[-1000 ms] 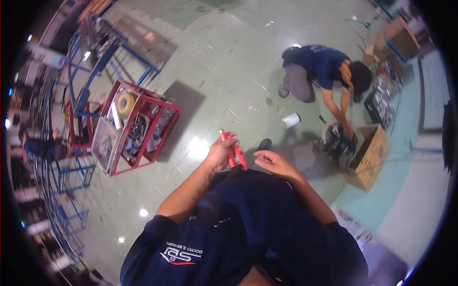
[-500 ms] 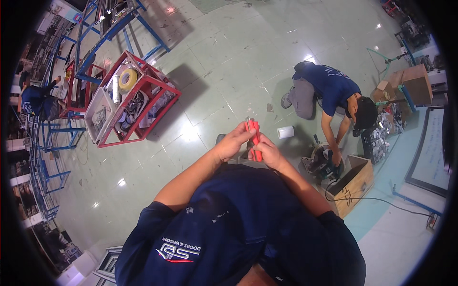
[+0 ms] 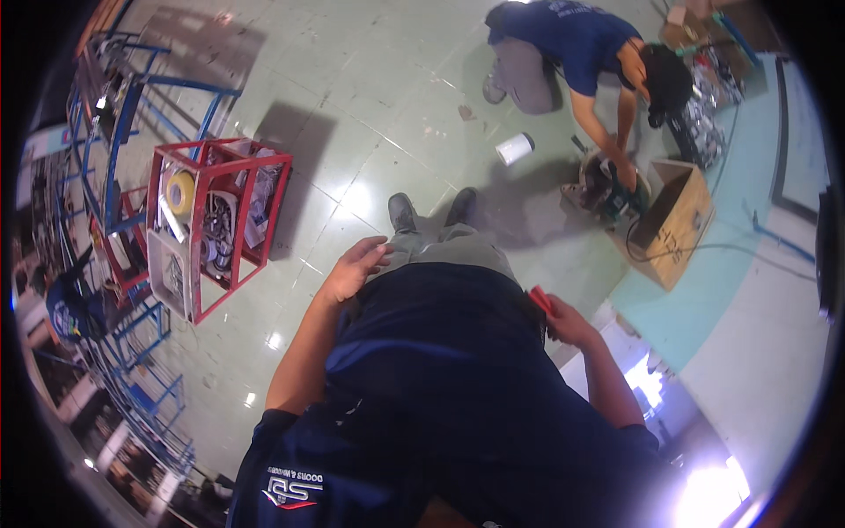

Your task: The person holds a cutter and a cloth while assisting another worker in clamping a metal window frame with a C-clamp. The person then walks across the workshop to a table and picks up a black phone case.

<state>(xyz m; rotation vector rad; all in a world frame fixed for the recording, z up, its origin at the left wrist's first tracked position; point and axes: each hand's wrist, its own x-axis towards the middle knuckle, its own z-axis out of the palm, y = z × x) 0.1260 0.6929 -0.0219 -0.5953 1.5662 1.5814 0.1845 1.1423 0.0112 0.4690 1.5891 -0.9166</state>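
Note:
My right hand (image 3: 572,326) is closed around a slim red hand tool (image 3: 540,300) beside my right hip. The tool's front end sticks out past my fingers, its kind is unclear, and the rest is hidden in my grip. My left hand (image 3: 356,267) is held in front of my left hip with its fingers loosely stretched and apart, holding nothing. Between my hands are the hem of my dark blue shirt (image 3: 440,304) and my grey trousers.
At left stands a red metal cart (image 3: 286,202) with tape and tools, next to blue racks (image 3: 132,150). Ahead right, a co-worker (image 3: 568,44) kneels over a power saw (image 3: 607,189), near a white roll (image 3: 515,150) and wooden box (image 3: 682,238). A cable (image 3: 739,251) crosses the floor.
My hands have parted from in front of my body. My right hand has brought the red tool down to my right hip; my left has let go of it. The view has turned and tilted down.

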